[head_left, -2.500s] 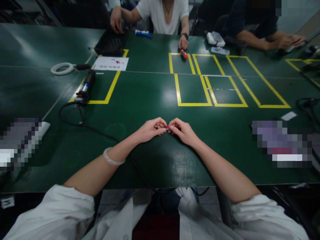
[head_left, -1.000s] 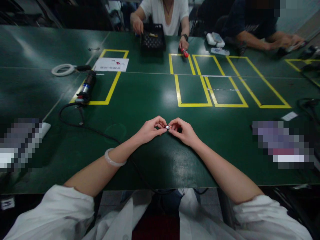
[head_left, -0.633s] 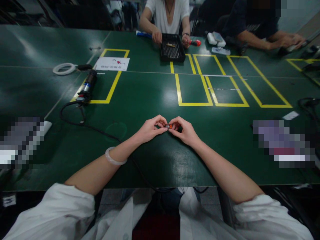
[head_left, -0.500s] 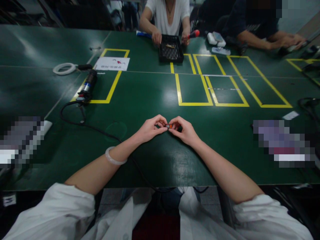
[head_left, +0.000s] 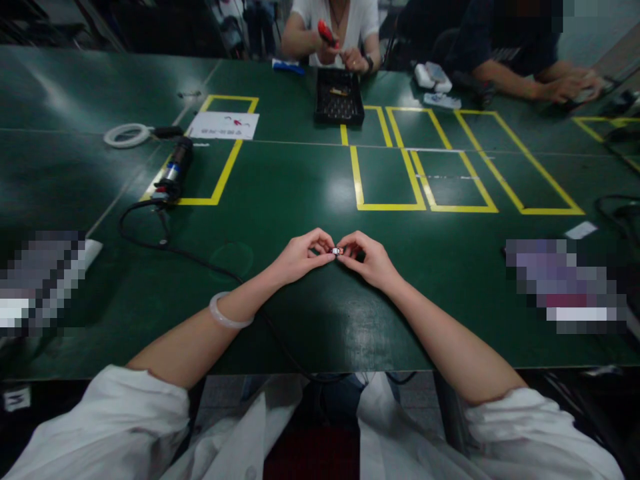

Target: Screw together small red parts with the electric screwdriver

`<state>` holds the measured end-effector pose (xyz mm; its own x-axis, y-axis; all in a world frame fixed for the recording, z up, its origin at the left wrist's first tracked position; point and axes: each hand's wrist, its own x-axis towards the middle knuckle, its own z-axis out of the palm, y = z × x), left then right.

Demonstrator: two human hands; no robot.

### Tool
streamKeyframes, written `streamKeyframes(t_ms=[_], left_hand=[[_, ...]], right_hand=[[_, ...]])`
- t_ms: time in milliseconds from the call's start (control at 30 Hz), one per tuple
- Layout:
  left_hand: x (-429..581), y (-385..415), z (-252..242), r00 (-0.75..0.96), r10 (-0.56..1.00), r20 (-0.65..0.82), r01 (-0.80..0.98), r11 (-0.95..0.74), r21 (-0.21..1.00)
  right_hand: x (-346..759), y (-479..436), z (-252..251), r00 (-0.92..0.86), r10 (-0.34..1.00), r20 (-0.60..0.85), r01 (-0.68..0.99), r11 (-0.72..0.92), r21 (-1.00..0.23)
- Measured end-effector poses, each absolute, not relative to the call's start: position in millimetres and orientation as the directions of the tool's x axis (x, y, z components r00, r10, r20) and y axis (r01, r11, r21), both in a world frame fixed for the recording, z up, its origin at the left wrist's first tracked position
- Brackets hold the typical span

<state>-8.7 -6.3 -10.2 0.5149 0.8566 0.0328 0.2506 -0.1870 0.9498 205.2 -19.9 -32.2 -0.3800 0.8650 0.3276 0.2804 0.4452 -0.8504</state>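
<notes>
Between my fingertips is a tiny part [head_left: 337, 251], pale and metallic in the middle with a reddish-orange end; its kind is too small to make out. My left hand [head_left: 309, 255] pinches its left end between thumb and fingers. From the other side, my right hand [head_left: 366, 257] pinches the reddish end. Both hands meet low over the green table [head_left: 320, 313], near its middle, and the fingertips hide part of the piece.
On the left lies a black and silver cylindrical tool [head_left: 173, 170] with a black cable [head_left: 200, 262] running towards me. Beyond it are a white coil [head_left: 127, 135] and a printed sheet [head_left: 224, 125]. Opposite, a co-worker holds a red-handled tool [head_left: 327, 33] behind a black tray [head_left: 339, 110].
The small part has turned slightly in my fingers and shows a brighter face. My hands have hardly moved. Across the table, the co-worker has lifted the red-handled tool and let go of the tray.
</notes>
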Motion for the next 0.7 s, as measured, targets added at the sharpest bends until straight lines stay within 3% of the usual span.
streamKeyframes(t_ms=[333, 567, 700], left_hand=[[-9.1, -5.4, -12.0, 0.522, 0.853, 0.004, 0.255, -0.160, 0.954], [-8.9, -9.4, -11.8, 0.551, 0.831, 0.077, 0.260, -0.259, 0.930], [-8.5, -11.2, -11.8, 0.551, 0.830, 0.087, 0.274, -0.278, 0.921]], right_hand=[[204.7, -20.8, -28.6, -0.370, 0.867, 0.333, 0.211, 0.428, -0.879], [203.4, -19.5, -34.2, -0.321, 0.942, 0.101, 0.060, 0.127, -0.990], [202.5, -19.2, -33.3, -0.334, 0.941, 0.052, 0.005, 0.057, -0.998]])
